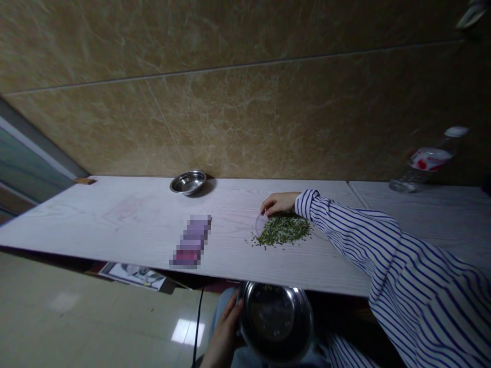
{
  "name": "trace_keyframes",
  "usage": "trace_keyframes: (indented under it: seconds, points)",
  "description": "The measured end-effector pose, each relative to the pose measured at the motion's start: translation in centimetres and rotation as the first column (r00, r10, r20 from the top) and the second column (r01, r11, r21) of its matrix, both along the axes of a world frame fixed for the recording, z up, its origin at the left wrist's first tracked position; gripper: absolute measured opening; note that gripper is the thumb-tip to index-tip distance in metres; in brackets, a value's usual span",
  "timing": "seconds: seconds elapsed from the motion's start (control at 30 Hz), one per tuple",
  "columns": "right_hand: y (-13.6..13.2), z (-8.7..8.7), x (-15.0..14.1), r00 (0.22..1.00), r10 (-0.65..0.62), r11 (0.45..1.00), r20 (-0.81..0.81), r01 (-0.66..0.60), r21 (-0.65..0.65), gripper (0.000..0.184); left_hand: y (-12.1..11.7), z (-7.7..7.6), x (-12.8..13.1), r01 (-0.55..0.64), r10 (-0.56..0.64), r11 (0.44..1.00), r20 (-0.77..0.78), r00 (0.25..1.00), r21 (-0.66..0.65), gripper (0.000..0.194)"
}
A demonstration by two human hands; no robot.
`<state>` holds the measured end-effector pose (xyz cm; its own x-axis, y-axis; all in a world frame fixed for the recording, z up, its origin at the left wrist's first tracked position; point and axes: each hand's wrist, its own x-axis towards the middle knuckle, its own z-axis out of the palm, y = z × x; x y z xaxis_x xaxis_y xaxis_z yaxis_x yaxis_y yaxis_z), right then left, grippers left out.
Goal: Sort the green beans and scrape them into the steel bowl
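A brown marbled tile wall (230, 117) rises along the far side. Against it runs a long, pale wood-grain tabletop (126, 220). A white sleeve with dark blue stripes (356, 232) reaches in from the near right, across the tabletop. Just beyond the near edge and lower than the surface, a large round shiny metal bowl (305, 327) sits over the person's lap; the left hand (226, 319) grasps its left side.

At the far right stands a clear plastic bottle with a white cap and a red-and-white label (427, 159). Left of centre lies a pixelated purple and pink rectangular item (192, 243), its contents unreadable, and farther back, near the wall, a small shallow metal bowl (188, 183).

Right of centre, a loose heap of small green beans or grains (284, 230) spreads with its long axis left to right. The right hand (282, 203) is at its far side, fingers closed on the far rim of a small clear round plastic piece (261, 225). That piece lies near and left of the hand, meeting the heap's left end. Of the 2 hands, the right is nearer the heap; the large bowl lies on the heap's near side.
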<state>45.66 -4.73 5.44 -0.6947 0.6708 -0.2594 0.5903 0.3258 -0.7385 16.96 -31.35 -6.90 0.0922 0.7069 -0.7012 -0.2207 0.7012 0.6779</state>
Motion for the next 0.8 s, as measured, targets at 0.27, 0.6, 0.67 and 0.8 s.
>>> trace_keyframes:
  seconds: [0.27,0.6,0.67,0.8]
  points:
    - [-5.5,2.0,-0.2,0.970,-0.241,0.932,-0.043,0.244,0.269,0.029,-0.1,0.7,-0.2,-0.032,0.032,0.999,0.028,0.999,0.019,0.070]
    - [-10.2,1.3,-5.1,0.884,-0.459,0.738,0.091,0.323,0.592,0.028,-0.2,1.8,-1.4,-0.107,0.106,0.992,0.019,0.994,0.066,0.065]
    - [-9.2,1.4,-5.6,0.881,-0.457,0.739,0.122,0.300,0.603,0.028,-0.3,2.3,-1.8,-0.108,0.106,0.992,0.027,0.994,0.066,0.066]
    - [-7.0,1.4,-6.4,0.874,-0.447,0.744,0.194,0.242,0.623,0.029,-0.4,2.9,-2.4,-0.101,0.098,0.992,0.043,0.994,0.075,0.068]
